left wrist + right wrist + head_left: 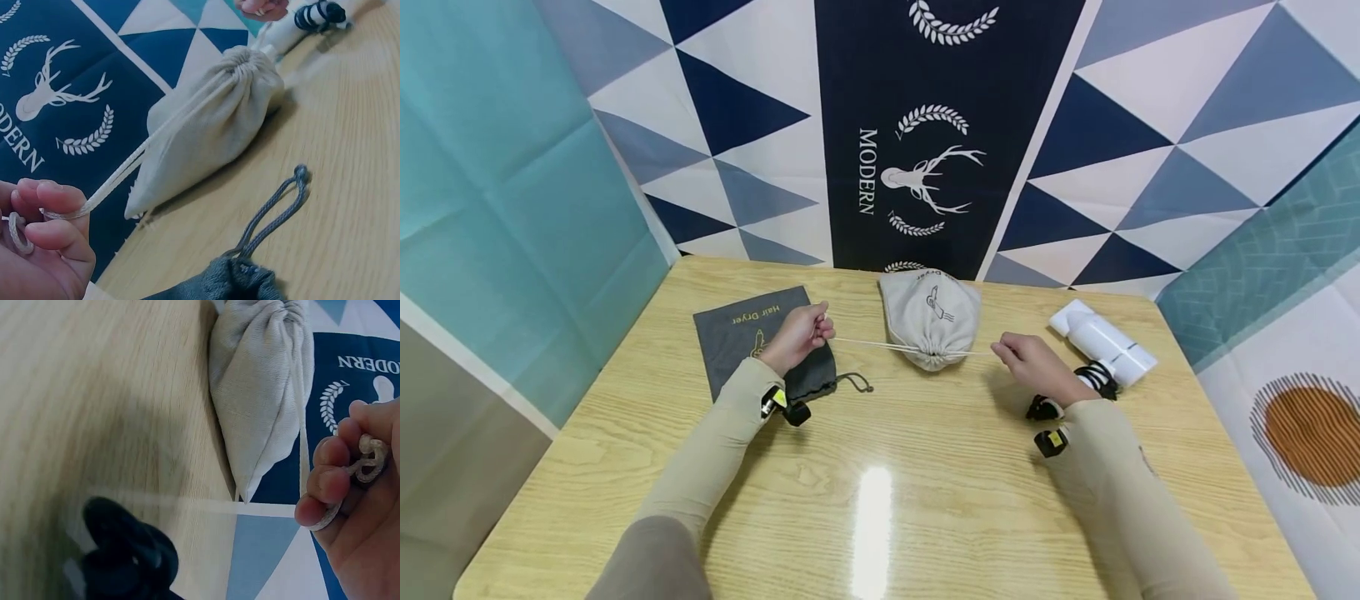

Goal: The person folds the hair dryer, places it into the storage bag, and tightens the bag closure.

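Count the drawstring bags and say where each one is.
2. The pale bag lies between the left hand and right hand, which grip its cords; the dark grey bag lies flat at the left, partly behind the left hand. No others show.

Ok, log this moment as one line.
left hand: grips left-side cord; right hand: grips right-side cord; pale pouch: mouth gathered; dark gray pouch: at left; white hair dryer: at right

The left hand (50, 240), at left, grips the white drawcord (120, 176). The drawcord runs taut to the gathered neck of the beige pouch (200, 137) on the wooden table (350, 156). The dark gray pouch (228, 281) lies near, its cord loop (278, 217) extending right.
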Tool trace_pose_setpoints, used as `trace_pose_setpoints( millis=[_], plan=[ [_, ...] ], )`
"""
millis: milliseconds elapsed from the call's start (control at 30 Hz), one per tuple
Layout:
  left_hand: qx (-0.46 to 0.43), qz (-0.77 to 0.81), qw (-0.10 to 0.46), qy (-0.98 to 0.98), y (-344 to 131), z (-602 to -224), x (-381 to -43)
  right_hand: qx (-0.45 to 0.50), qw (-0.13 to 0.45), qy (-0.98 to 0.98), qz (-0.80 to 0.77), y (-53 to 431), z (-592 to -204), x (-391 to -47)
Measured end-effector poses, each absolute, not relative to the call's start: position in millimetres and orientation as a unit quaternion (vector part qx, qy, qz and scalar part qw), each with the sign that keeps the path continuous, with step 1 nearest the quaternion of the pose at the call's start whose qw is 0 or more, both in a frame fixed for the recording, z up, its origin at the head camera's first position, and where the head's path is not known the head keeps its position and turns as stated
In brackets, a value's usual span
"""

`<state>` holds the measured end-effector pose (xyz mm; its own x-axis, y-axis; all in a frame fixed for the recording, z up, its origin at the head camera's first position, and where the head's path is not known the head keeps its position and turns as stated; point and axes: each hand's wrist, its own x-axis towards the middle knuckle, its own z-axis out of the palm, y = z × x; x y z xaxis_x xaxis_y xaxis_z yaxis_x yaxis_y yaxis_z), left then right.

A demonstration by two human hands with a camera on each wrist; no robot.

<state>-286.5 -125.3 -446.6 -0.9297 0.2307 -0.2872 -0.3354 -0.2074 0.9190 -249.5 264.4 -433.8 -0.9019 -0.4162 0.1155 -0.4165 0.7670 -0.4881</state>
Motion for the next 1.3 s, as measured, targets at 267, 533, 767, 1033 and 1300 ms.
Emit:
trace_pose_setpoints(
  millis=[267, 533, 767, 1033, 1300],
  plan=[
    [-0.069, 0.78, 0.201, 0.588, -127.7, -450.1, -296.6, 0.204, -0.019, -0.947, 0.248, 266.0, -436.8, -268.2],
    [-0.067, 0.78, 0.207, 0.587, -125.7, -456.3, -307.3, 0.159, -0.042, -0.929, 0.333, 274.2, -436.0, -268.9],
    [-0.02, 0.678, 0.205, 0.706, -133.4, -456.6, -302.5, 0.093, -0.027, -0.891, 0.443, 285.1, -424.9, -259.1],
    [-0.016, 0.614, 0.164, 0.772, -148.9, -448.5, -295.6, 0.01, -0.03, -0.907, 0.419, 297.3, -423.9, -252.8],
    [-0.012, 0.561, 0.15, 0.814, -154.8, -448.2, -289.9, 0.002, -0.056, -0.908, 0.414, 301.2, -428.8, -246.8]
  ],
)
